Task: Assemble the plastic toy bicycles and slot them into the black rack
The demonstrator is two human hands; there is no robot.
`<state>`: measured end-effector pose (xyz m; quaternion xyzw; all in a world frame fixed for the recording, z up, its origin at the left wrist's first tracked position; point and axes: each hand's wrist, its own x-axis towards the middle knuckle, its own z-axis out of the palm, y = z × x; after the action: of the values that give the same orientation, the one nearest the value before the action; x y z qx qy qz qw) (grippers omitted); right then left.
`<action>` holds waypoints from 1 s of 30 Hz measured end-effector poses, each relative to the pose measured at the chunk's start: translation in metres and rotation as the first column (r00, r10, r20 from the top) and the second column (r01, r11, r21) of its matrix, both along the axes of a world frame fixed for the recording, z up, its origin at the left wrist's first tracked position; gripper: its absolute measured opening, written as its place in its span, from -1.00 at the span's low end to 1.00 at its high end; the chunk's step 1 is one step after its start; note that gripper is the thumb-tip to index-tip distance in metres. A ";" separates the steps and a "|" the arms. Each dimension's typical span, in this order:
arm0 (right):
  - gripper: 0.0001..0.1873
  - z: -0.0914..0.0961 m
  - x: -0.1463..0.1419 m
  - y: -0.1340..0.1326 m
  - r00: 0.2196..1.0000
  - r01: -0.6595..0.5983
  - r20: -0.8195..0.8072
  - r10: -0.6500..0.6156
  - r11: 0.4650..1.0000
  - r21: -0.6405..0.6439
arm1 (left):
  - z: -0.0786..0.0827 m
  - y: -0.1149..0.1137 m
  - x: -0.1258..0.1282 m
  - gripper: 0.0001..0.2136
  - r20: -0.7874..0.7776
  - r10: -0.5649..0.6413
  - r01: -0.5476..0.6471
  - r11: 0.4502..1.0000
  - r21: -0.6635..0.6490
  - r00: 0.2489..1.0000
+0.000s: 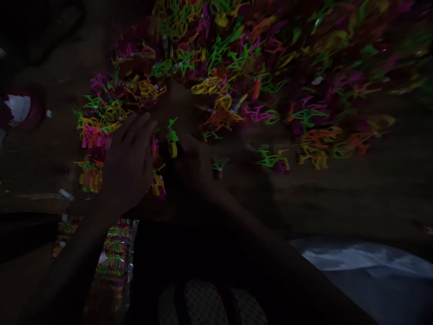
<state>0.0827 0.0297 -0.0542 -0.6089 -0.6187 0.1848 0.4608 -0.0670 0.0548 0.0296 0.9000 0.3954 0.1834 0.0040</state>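
Note:
The scene is very dark and partly blurred. My left hand (130,158) lies flat, back up and fingers stretched out, over a cluster of small bright plastic toys (96,131) in pink, yellow and green. To its right, my right hand (196,158) is on the table side of the heap; its fingers are lost in shadow. A green and yellow plastic piece (172,135) shows at the inner edge of my right hand, and I cannot tell whether it is gripped. More small toys (158,185) show beside my left wrist.
A large heap of similar loose toys (237,58) spreads across the back and right of the wooden surface (338,194). A reddish round container (34,108) stands at the left. Below the edge hang clear packs of toys (117,253); a pale plastic sheet (372,262) lies lower right.

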 end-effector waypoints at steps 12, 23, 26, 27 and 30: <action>-0.64 -0.006 -0.009 0.007 0.993 -0.004 0.119 0.000 1.000 0.026 | -0.001 0.003 -0.002 -0.64 0.017 -0.009 0.009 1.000 -0.025 1.000; -0.71 -0.001 -0.011 -0.003 0.975 -0.053 0.210 0.070 0.995 -0.086 | 0.002 -0.001 0.006 -0.67 0.019 0.068 -0.068 0.997 -0.046 0.997; -0.69 -0.001 -0.012 -0.003 0.975 -0.059 0.210 0.074 0.995 -0.076 | 0.000 0.000 0.005 -0.67 0.021 0.068 -0.067 0.996 -0.053 0.997; -0.68 0.000 -0.013 -0.003 0.976 -0.053 0.206 0.067 0.996 -0.073 | 0.000 0.000 0.004 -0.66 0.020 0.065 -0.064 0.996 -0.060 0.998; -0.67 0.001 -0.015 -0.002 0.978 -0.022 0.205 0.038 0.996 -0.082 | 0.003 0.000 0.003 -0.66 0.047 0.072 -0.068 0.994 -0.088 0.996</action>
<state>0.0675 0.0282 -0.0537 -0.6332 -0.6645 0.1517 0.3669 -0.0640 0.0549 0.0330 0.8797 0.4341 0.1885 0.0463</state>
